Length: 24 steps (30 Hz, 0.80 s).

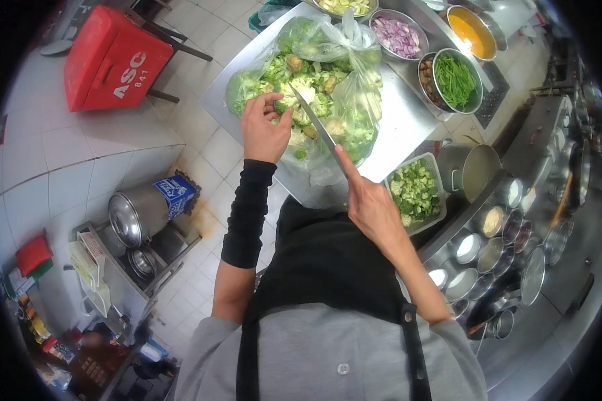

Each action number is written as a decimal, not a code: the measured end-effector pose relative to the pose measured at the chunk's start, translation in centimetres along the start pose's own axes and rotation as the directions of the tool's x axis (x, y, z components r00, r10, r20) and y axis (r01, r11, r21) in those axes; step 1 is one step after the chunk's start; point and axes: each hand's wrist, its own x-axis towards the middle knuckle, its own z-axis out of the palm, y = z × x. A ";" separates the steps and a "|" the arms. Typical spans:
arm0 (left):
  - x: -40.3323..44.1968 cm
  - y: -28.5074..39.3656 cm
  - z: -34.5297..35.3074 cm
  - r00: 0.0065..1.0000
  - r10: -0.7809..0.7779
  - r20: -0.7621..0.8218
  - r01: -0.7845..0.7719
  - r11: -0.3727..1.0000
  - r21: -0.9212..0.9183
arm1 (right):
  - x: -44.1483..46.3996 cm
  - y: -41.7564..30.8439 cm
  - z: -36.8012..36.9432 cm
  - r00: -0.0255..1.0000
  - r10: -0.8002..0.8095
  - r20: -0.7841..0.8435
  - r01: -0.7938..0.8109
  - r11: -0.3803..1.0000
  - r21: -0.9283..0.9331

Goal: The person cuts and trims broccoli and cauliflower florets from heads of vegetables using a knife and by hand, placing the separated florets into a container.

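A large clear plastic bag [361, 107] of broccoli lies opened on the metal table [398, 150]. My right hand [374, 204] is closed round a knife [318, 123], index finger along its spine, with the blade pointing up and left over the broccoli. The blade's tip is beside a pale cut broccoli head [299, 95]. At the bag's left side is my left hand [266, 127], fingers curled and apart, close to that head; no item shows in its grasp. A white basket [440, 212] of cut broccoli stands to the right, below the table's corner.
Bowls of chopped purple onion [399, 37], green pieces [455, 80] and orange liquid [471, 33] stand at the upper right. A large pot [478, 170] and many small bowls line the right counter. A red box [114, 63] stands at the upper left.
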 end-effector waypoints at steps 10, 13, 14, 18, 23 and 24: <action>1.8 -3.8 -0.1 0.984 -0.163 0.071 0.177 0.940 -0.291 | 4.2 0.2 2.0 0.998 -0.058 -0.004 0.057 0.988 -0.141; 1.9 -3.4 -0.5 0.979 -0.166 0.119 0.199 0.910 -0.363 | 4.3 -0.4 1.5 0.996 -0.057 -0.061 0.052 0.995 -0.080; 2.0 -3.3 -1.0 0.968 -0.203 0.147 0.250 0.805 -0.538 | 3.5 -0.7 0.5 0.995 -0.054 -0.080 0.051 0.998 -0.030; 2.0 -2.4 -3.1 0.910 -0.303 0.282 0.390 0.399 -0.830 | 0.3 0.4 -1.2 0.978 -0.004 -0.210 0.014 0.999 0.048; 4.7 -1.0 -2.0 0.915 -0.306 0.263 0.393 0.822 -0.413 | -1.7 2.5 -2.6 0.952 0.180 -0.249 -0.150 0.979 0.135; 4.8 -0.3 -2.0 0.934 -0.276 0.226 0.333 0.902 -0.275 | -2.1 2.9 -2.6 0.944 0.207 -0.256 -0.172 0.973 0.153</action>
